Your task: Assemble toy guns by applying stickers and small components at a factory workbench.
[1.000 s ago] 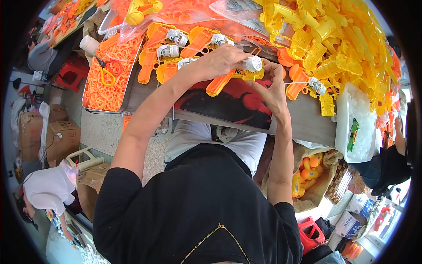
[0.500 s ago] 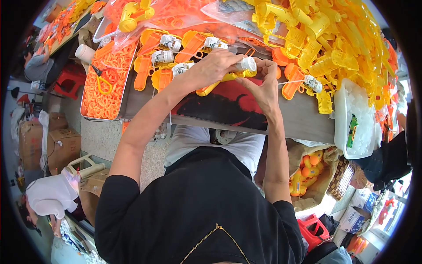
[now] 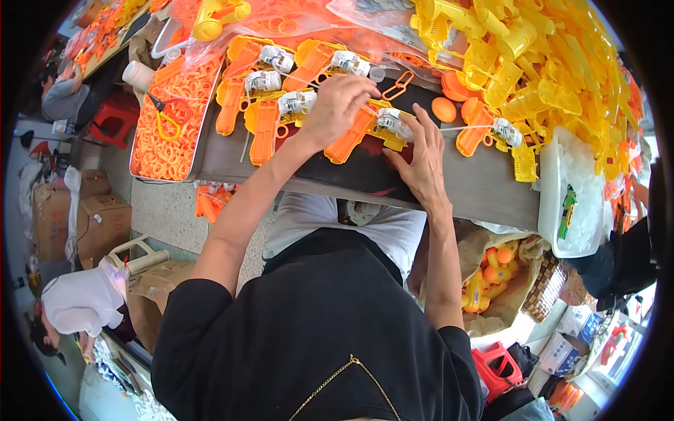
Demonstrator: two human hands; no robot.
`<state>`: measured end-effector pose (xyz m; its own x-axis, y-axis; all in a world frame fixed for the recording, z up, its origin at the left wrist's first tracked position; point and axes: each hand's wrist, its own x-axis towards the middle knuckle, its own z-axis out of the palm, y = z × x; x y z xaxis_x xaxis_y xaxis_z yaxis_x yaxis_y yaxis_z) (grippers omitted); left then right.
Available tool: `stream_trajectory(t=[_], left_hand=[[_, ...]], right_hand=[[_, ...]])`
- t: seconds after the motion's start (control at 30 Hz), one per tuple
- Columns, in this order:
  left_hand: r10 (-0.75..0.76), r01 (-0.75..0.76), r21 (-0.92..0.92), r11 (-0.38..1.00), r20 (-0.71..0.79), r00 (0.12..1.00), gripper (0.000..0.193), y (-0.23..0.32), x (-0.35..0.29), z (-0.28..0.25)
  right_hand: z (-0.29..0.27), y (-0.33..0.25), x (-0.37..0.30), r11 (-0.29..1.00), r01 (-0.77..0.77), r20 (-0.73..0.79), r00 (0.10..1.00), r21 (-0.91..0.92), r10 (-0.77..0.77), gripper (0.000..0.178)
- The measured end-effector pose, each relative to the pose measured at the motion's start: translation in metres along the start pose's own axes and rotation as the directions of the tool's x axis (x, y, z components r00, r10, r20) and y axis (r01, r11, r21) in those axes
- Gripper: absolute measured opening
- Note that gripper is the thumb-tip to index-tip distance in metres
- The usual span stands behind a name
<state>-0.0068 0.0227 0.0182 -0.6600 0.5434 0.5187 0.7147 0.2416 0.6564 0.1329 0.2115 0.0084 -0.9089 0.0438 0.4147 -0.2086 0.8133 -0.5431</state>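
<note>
A yellow toy gun half-shell with an orange grip [image 3: 345,142] and a white motor unit [image 3: 394,124] lies face up on the dark red-and-black mat [image 3: 372,173]. My left hand [image 3: 335,109] is over its upper left side, fingers loosely bent and thumb partly hidden. On the other side my right hand [image 3: 423,158] has its fingers stretched and thumb apart, bordering the shell near the white unit. Just beyond the fingertips lie an orange chain-like link piece [image 3: 398,85] and an orange round cap [image 3: 443,109].
Several similar toy gun halves [image 3: 263,133] lie to the left, another [image 3: 475,128] to the right. An orange-ring tray [image 3: 165,151] holds yellow-handled scissors [image 3: 167,128]. Yellow shells [image 3: 519,77] are heaped at back right, beside a white tub [image 3: 551,203] of translucent parts. Below stands a bag of toys [image 3: 491,281].
The toy gun half, held up between both hands before, now lies on the mat with its inside facing up. Both hands have loosened, and the left has moved slightly left.
</note>
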Motion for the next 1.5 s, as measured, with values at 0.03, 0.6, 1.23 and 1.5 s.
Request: stream_trajectory(t=[0.03,0.6,1.23,1.5], left_hand=[[0.106,-0.114,0.212,0.971,0.051,0.993,0.018,0.003,-0.001,0.003],[-0.001,-0.012,0.046,0.999,0.268,0.963,0.015,0.003,-0.012,0.001],[0.256,-0.294,0.35,0.889,0.15,0.955,0.035,0.034,-0.017,0.013],[0.267,-0.275,0.262,0.925,0.065,0.961,0.03,0.011,-0.022,0.022]], right_hand=[[-0.001,-0.002,0.001,0.993,0.039,0.0,0.999,-0.11,-0.039,0.069],[0.007,0.004,0.001,0.998,-0.055,0.022,0.998,0.015,0.054,0.059],[0.035,-0.004,0.001,0.994,-0.103,-0.224,0.97,-0.028,0.094,0.03],[0.041,-0.008,0.006,0.99,-0.062,-0.214,0.976,-0.127,0.034,0.049]])
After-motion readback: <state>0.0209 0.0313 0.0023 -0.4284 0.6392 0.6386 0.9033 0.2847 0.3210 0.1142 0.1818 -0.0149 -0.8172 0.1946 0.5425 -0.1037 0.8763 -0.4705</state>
